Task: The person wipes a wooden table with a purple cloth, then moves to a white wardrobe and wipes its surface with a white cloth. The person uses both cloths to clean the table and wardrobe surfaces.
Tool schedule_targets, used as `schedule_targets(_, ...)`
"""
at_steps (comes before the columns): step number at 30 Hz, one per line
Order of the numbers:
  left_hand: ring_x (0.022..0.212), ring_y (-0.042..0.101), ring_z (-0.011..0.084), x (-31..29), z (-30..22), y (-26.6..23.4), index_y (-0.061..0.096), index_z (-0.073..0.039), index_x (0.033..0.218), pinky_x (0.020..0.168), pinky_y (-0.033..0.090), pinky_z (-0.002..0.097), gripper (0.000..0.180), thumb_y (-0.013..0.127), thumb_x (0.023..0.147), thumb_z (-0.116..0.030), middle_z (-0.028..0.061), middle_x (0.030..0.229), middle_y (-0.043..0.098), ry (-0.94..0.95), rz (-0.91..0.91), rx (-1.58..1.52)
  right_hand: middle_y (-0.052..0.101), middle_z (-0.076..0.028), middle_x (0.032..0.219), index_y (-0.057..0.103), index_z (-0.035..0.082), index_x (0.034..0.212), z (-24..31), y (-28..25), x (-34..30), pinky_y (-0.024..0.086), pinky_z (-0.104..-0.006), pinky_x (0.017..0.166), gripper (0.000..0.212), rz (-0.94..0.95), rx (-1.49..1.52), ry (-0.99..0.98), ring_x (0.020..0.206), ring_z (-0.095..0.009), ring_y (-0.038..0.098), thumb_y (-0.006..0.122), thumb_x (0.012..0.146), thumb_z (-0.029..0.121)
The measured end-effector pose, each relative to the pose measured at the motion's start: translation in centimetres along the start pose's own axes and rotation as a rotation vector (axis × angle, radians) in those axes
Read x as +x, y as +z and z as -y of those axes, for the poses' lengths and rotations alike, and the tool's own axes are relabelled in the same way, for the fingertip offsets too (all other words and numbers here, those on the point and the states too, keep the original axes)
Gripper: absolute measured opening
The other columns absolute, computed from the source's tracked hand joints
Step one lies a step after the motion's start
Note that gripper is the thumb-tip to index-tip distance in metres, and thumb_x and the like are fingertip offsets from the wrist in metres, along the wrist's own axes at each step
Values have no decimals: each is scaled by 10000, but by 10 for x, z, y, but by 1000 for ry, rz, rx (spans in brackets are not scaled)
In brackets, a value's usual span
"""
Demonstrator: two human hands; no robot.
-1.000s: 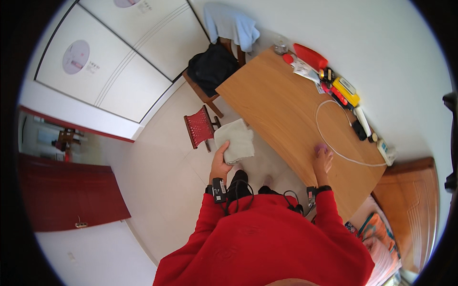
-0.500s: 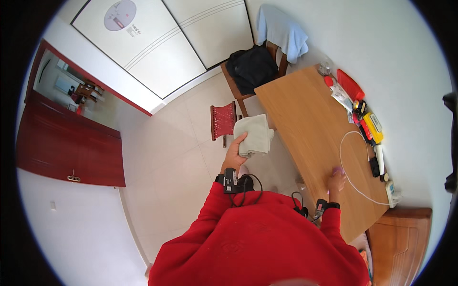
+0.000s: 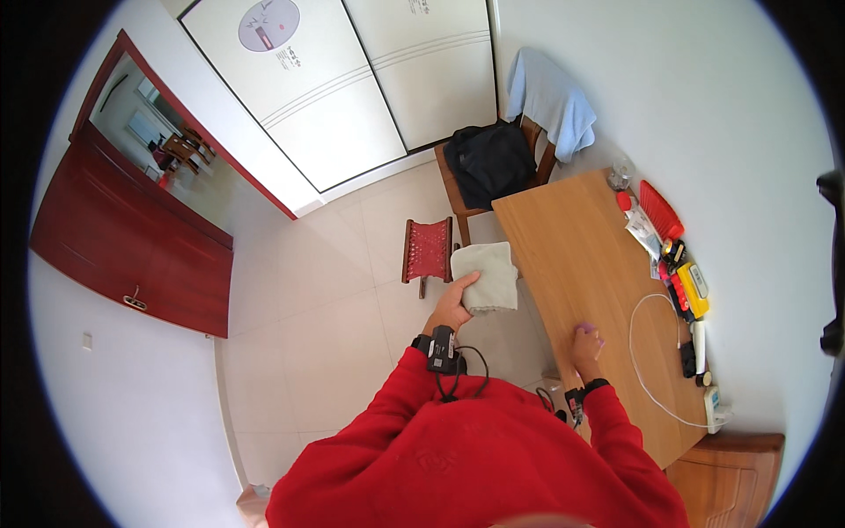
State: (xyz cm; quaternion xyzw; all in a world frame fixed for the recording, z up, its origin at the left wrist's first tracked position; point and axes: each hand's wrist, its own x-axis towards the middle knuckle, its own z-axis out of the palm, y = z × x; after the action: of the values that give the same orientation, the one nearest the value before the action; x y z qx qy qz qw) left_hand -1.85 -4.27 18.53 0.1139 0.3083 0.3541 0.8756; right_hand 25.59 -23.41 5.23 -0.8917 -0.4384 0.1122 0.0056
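My left hand [image 3: 454, 305] is closed on a folded pale grey-green cloth [image 3: 488, 278], thumb on top. It holds the cloth in the air, left of the wooden table [image 3: 563, 238]. Over the table's left edge, my right hand [image 3: 587, 354] is closed around a small purple thing [image 3: 589, 329], mostly covered by the fingers. What kind of thing it is I cannot make out. A white cable [image 3: 632, 339] curves across the tabletop to the right of this hand.
A red woven folding stool [image 3: 429, 251] stands on the floor beyond the cloth. Behind it, a chair carries a black bag [image 3: 490, 163] and a light blue towel [image 3: 556, 101]. Along the wall lie a red brush [image 3: 660, 211], a yellow box [image 3: 694, 290] and a power strip [image 3: 712, 410].
My right hand has moved left and farther along the table with the purple thing. My left hand still holds the folded cloth. The whole view has tilted upward.
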Motion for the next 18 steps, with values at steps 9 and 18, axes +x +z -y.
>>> schedule_targets(9,1091,573,295,1,8,-7,476,-12,1263,942,481,466,485,671,823,-72,126,1202,578,72,-39,40,507,-312,1137,599,25,1091,14,15,16,527,-365,811,250,73,-130,100,983,-369,610,470,907,133)
schedule_targets(18,1127,557,298,0,14,0,446,-12,1290,960,471,459,490,650,848,-74,127,1242,553,15,-17,4,524,-302,1116,590,24,1100,10,25,6,542,-337,765,255,-80,-192,29,963,-347,620,474,905,141)
